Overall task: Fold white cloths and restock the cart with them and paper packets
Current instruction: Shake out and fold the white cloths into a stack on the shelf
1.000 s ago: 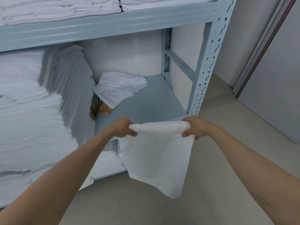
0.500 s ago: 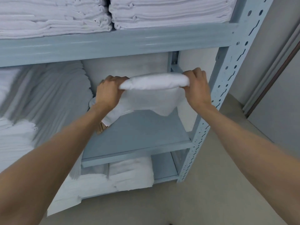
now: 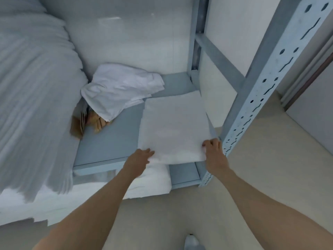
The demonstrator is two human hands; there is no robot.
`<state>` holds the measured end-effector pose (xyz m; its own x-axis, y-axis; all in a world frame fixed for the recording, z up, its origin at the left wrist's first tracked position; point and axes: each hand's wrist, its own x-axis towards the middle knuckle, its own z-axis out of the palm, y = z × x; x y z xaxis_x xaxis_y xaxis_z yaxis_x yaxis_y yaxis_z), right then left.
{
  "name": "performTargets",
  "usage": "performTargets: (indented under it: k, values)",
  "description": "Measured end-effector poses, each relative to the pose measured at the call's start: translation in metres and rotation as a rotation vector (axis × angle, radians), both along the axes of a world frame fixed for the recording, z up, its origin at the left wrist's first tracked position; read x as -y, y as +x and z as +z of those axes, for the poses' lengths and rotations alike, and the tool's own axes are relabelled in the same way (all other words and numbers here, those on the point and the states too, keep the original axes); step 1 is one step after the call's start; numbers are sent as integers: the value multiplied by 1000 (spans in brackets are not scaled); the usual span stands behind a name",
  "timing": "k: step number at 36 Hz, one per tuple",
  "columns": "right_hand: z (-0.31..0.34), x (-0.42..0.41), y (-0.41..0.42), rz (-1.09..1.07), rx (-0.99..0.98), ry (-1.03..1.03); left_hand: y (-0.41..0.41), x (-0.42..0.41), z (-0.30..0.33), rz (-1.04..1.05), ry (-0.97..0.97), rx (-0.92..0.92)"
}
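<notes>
Cloth lowered flat onto the shelf; my left hand presses open, right hand pinches its corner; crumpled cloth behind awaits folding.

No text, label, brand, number or sign can be read anywhere here.

brown packets half hidden under crumpled cloth, left stack blurred
</notes>
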<state>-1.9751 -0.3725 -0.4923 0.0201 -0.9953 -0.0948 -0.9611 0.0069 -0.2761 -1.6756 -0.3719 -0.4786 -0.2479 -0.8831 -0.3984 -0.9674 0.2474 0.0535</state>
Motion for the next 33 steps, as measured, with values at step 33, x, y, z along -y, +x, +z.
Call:
performTargets:
  k: [33]
  values:
    - [7,92,-7,-437,488,280,-18,61,-21,1060,39,-655]
